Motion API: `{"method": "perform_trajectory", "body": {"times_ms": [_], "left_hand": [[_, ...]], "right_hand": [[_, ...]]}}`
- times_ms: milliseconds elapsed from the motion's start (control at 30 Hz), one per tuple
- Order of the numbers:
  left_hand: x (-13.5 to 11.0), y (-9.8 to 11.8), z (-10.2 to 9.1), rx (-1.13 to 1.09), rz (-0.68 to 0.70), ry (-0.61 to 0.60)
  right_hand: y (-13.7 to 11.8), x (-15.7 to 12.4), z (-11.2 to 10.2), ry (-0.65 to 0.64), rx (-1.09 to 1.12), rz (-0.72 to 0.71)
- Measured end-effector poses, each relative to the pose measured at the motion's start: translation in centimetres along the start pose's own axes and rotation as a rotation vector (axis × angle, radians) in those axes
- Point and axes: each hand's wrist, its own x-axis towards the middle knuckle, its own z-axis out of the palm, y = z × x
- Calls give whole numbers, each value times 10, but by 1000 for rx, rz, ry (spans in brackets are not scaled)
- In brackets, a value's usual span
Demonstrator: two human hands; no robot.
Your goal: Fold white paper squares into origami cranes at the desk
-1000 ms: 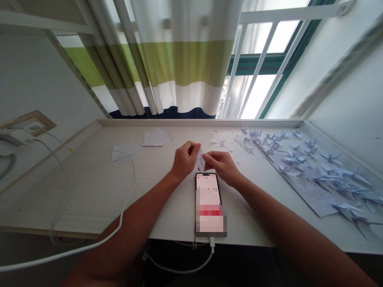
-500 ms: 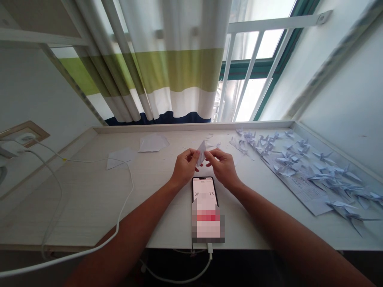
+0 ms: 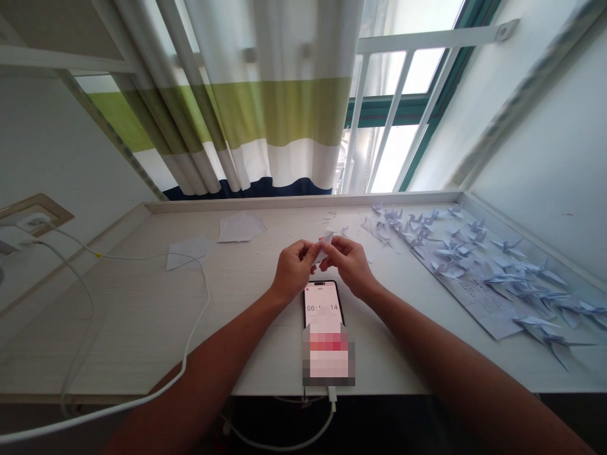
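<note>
Between my two hands is a small piece of folded white paper [image 3: 323, 252], mostly covered by fingers. My left hand [image 3: 294, 264] pinches it from the left with the thumb on top. From the right, my right hand [image 3: 349, 260] grips it with thumb and fingers closed, its thumb close to the left one. Just below the hands a phone [image 3: 322, 300] lies face up on the white table [image 3: 256, 303], showing running digits, with part of its screen blurred out.
Several folded paper cranes [image 3: 455, 256] spread over the right side, some on a printed sheet [image 3: 493, 309]. Stacked paper squares [image 3: 241, 227] and another paper sheet [image 3: 184, 253] lie at the back left. Paper scraps [image 3: 344, 230] are behind my hands. A white cable [image 3: 196, 328] crosses my left forearm.
My right fingers have closed further over the folded paper and come nearer my left thumb, so less of the paper shows. The view has shifted slightly.
</note>
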Motion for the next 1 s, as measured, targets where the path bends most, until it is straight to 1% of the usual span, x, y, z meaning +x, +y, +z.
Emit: {"method": "perform_trajectory", "body": {"times_ms": [100, 200, 267, 433, 600, 733, 800, 900, 1000], "left_hand": [[-3, 1, -1, -26, -24, -91], [-5, 1, -1, -66, -56, -225], [-6, 0, 0, -94, -98, -270], [-2, 0, 1, -170, -160, -268], [0, 5, -2, -167, -170, -241], [-1, 9, -2, -193, -210, -220], [-1, 9, -2, -190, -188, -203], [0, 4, -3, -144, -118, -188], [3, -3, -7, -32, -42, -176]], "right_hand": [[1, 1, -4, -7, -75, -33], [4, 2, -7, 53, -155, -96], [7, 3, -8, 94, -179, -109], [8, 2, -8, 114, -150, -115], [6, 2, -9, 125, -126, -120], [4, 2, -10, 134, -114, -116], [4, 2, -10, 133, -78, -94], [6, 3, -12, 102, -37, -50], [8, 6, -18, 74, -86, -51]]}}
